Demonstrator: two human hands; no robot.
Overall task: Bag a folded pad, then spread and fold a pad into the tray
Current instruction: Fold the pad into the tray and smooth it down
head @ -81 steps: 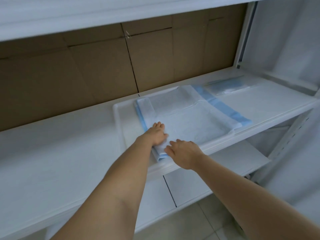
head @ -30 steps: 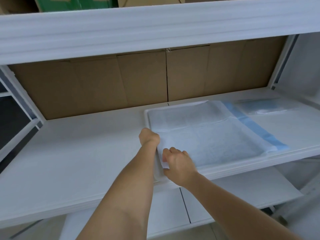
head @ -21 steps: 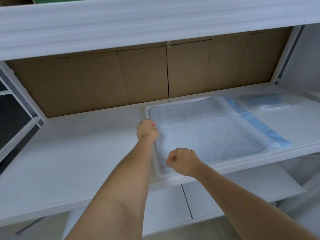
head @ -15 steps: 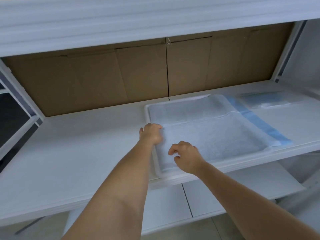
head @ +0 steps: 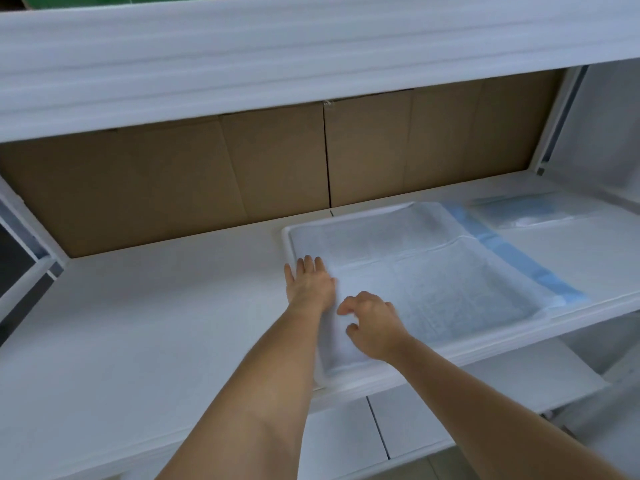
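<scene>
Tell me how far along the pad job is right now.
Bagging looks done: a clear bag with something blue inside lies on the shelf right of the tray. In hand: the pad is spread in the tray, the left hand flat on its left edge, the right hand with fingers curled above the near corner. Left: the blue border overhangs the tray's right rim, untucked.

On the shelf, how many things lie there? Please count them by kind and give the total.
Tray: 1
Pad spread in the tray, blue edge hanging over its right side: 1
Clear bag with something blue inside, right of the tray: 1
Total: 3
</scene>
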